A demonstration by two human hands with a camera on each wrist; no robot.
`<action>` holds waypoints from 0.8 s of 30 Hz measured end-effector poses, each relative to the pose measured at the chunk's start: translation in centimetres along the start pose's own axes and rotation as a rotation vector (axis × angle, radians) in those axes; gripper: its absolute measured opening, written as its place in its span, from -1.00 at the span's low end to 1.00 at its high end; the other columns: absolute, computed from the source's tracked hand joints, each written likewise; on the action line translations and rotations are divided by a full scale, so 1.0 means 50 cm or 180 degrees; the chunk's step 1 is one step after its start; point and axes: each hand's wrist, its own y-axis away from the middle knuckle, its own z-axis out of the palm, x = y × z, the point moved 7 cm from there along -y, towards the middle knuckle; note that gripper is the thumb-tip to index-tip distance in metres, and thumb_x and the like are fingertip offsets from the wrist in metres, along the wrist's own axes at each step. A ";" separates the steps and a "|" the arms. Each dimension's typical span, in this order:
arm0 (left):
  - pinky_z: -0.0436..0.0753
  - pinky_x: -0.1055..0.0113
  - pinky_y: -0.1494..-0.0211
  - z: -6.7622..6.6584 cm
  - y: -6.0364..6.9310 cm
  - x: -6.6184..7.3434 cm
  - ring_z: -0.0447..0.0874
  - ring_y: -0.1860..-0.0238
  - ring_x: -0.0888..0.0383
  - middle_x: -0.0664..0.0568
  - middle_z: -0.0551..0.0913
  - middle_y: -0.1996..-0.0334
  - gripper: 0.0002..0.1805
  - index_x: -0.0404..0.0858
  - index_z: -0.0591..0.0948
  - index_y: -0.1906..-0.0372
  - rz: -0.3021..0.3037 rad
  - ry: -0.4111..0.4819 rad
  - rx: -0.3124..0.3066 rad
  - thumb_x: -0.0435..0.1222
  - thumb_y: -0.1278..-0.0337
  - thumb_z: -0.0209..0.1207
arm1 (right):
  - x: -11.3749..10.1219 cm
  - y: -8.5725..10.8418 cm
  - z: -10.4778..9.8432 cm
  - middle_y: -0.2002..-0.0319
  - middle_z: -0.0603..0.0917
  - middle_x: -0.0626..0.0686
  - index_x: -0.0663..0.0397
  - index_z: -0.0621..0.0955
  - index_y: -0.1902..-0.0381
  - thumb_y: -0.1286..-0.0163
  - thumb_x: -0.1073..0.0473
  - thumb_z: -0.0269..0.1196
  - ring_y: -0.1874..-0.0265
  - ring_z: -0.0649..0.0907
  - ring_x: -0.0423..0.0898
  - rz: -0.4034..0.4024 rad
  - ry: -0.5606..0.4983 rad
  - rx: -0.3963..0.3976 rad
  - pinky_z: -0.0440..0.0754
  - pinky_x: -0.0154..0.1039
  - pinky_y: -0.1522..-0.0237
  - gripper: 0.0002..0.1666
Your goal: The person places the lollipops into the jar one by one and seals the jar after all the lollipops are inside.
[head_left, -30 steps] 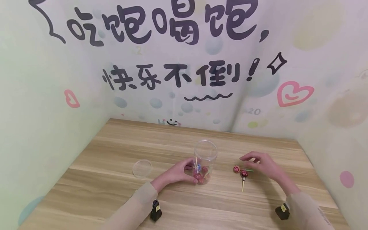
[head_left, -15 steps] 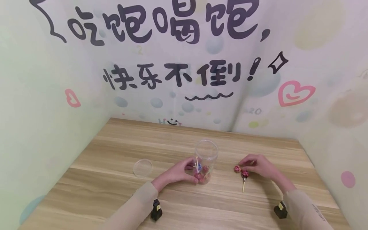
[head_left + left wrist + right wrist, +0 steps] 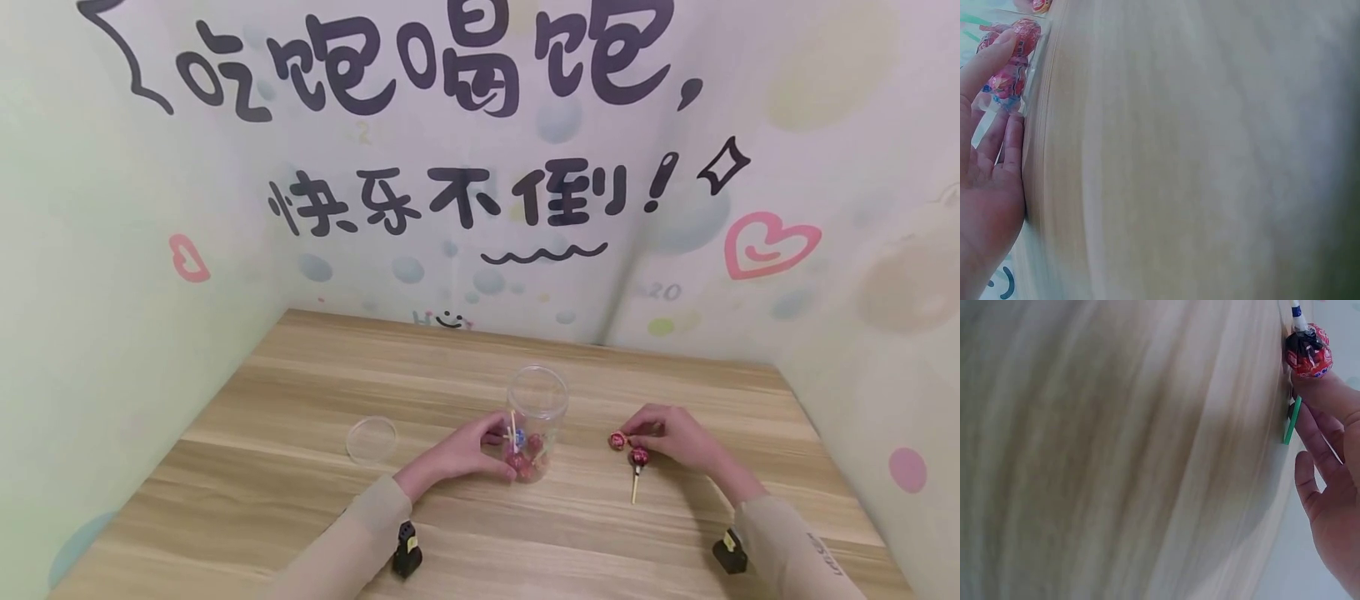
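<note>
Part of the loading is already showing: several wrapped lollipops (image 3: 534,442), red ones and at least one with blue, are lying in the bottom of the clear plastic jar (image 3: 552,435), with one pale stick leaning up along its wall. The exact count is not showing clearly through the plastic. The jar is standing upright on the wood-grain counter (image 3: 517,542), its mouth uncovered, while the clear round lid (image 3: 372,440) is lying flat on the counter, well apart to the left.

Two lollipops are still lying outside, to the right of the jar. The green-stick lollipop (image 3: 617,440) is sitting at the fingertips of the right hand (image 3: 675,436), whose thumb and fingers appear to be pinching its stick; its candy head is seemingly resting at counter level. The pale-stick lollipop (image 3: 638,456) is lying just beside that hand, its stick pointing toward the person, and nothing is visibly gripping it.

The left hand (image 3: 468,450) is holding the jar low on its side, thumb in front and fingers reaching around behind. Judging by this layout, these two lollipops and the lid are making up what is left.
</note>
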 end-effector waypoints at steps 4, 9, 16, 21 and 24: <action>0.49 0.11 -0.40 -0.001 0.000 0.000 0.52 -0.26 -0.01 -0.07 0.53 -0.25 -0.09 -0.24 0.32 -0.43 -0.0022 0.0023 0.0003 -0.28 0.09 0.50 | -0.003 -0.002 -0.003 0.30 0.77 -0.04 -0.03 0.75 0.25 -0.17 0.33 0.41 0.32 0.63 -0.43 0.0005 0.0043 0.0034 0.65 -0.44 0.29 -0.80; 0.51 0.17 -0.39 -0.001 0.000 0.001 0.51 -0.24 0.02 -0.05 0.55 -0.21 -0.09 -0.25 0.33 -0.42 0.0023 -0.0006 0.0005 -0.28 0.10 0.50 | 0.000 -0.003 -0.003 0.38 0.75 -0.11 0.00 0.75 0.23 -0.18 0.33 0.41 0.39 0.61 -0.42 0.0065 0.0116 -0.0011 0.61 -0.44 0.35 -0.80; 0.51 0.26 -0.37 -0.001 -0.001 -0.001 0.52 -0.25 0.03 -0.03 0.56 -0.22 -0.12 -0.22 0.35 -0.41 0.0002 -0.0035 0.0004 -0.27 0.07 0.49 | -0.004 -0.009 -0.009 0.34 0.80 -0.06 -0.02 0.76 0.22 -0.19 0.29 0.41 0.44 0.60 -0.42 0.0225 0.0286 -0.0156 0.58 -0.44 0.39 -0.81; 0.50 0.24 -0.38 -0.001 -0.002 -0.001 0.51 -0.26 0.03 -0.02 0.55 -0.23 -0.12 -0.22 0.35 -0.42 0.0010 -0.0028 0.0005 -0.27 0.07 0.49 | -0.010 -0.017 -0.015 0.32 0.80 -0.10 -0.06 0.76 0.23 -0.19 0.30 0.39 0.42 0.61 -0.42 0.0241 0.0418 -0.0267 0.60 -0.43 0.36 -0.80; 0.51 0.20 -0.38 -0.001 -0.001 -0.002 0.51 -0.26 0.01 -0.04 0.55 -0.23 -0.12 -0.22 0.35 -0.42 0.0023 -0.0032 0.0005 -0.27 0.07 0.49 | -0.013 -0.025 -0.022 0.35 0.79 -0.15 -0.10 0.76 0.25 -0.18 0.30 0.39 0.40 0.61 -0.43 0.0217 0.0510 -0.0286 0.61 -0.43 0.33 -0.79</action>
